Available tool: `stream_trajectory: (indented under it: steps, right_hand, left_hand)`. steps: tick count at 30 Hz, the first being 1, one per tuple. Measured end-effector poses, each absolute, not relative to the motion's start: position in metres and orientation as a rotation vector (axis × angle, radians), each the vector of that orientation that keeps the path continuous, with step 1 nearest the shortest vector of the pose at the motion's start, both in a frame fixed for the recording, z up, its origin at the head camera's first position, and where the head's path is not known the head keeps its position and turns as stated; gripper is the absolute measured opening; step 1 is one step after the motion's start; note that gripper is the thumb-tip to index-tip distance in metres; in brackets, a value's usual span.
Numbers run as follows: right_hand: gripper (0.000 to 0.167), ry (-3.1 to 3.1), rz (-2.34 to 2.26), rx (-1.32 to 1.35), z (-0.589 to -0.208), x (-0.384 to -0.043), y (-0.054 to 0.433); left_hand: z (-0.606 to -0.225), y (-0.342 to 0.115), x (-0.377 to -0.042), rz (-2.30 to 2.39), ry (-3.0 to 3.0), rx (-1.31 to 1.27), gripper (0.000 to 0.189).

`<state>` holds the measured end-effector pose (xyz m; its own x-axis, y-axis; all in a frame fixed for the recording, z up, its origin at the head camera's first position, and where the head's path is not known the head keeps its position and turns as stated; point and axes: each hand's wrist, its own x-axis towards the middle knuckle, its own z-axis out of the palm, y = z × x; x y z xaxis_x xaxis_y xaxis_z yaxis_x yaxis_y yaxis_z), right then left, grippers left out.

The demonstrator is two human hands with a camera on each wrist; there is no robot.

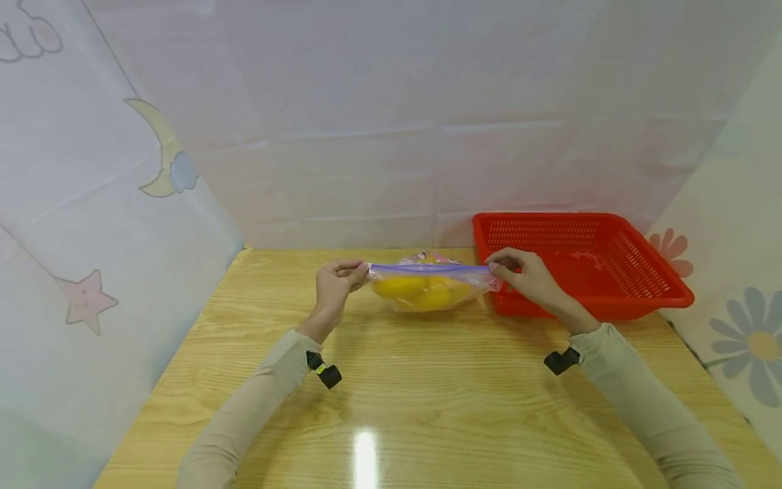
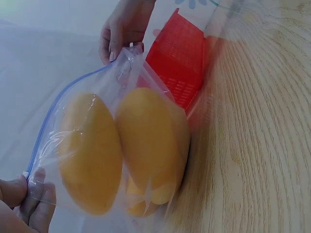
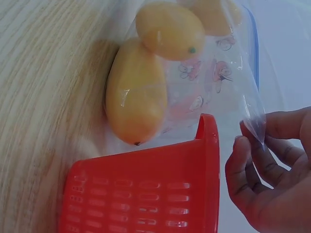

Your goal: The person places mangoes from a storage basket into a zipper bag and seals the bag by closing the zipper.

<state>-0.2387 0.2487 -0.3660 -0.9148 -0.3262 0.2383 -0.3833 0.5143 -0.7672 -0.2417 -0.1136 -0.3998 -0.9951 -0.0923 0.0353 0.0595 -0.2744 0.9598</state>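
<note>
A clear zip bag (image 1: 478, 278) with a blue-purple seal strip stands upright between both hands, its top edge stretched level. Inside lie several yellow mangoes (image 2: 91, 155), resting low near the tabletop. The left hand (image 1: 335, 285) pinches the strip's left corner, where a small white slider (image 2: 25, 174) shows at the fingertips. At the opposite top corner, the right hand (image 1: 529, 277) pinches the bag between thumb and fingers, as the right wrist view shows. Printed pink cartoon figures (image 3: 221, 72) show on the bag's far side.
A red plastic basket (image 1: 611, 303) with slotted walls stands at the back right, close beside the bag and below the right hand. The wooden table (image 1: 427, 394) meets a pale sheet-covered wall (image 1: 366, 170) behind. Patterned side walls flank it.
</note>
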Motion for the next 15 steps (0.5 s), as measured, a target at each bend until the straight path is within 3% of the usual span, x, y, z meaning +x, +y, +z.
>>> stream_trajectory:
  steps: [6, 15]
  right_hand:
    - [0.019, -2.671, 1.293, 0.699, -0.347, -0.226, 0.238]
    - [0.019, -2.639, 1.239, 0.769, -0.366, -0.246, 0.240]
  left_hand:
    - [-0.402, -0.113, -0.242, -2.488, -1.758, -0.002, 0.030]
    - [-0.405, -0.111, -0.241, -2.536, -1.668, -0.025, 0.030]
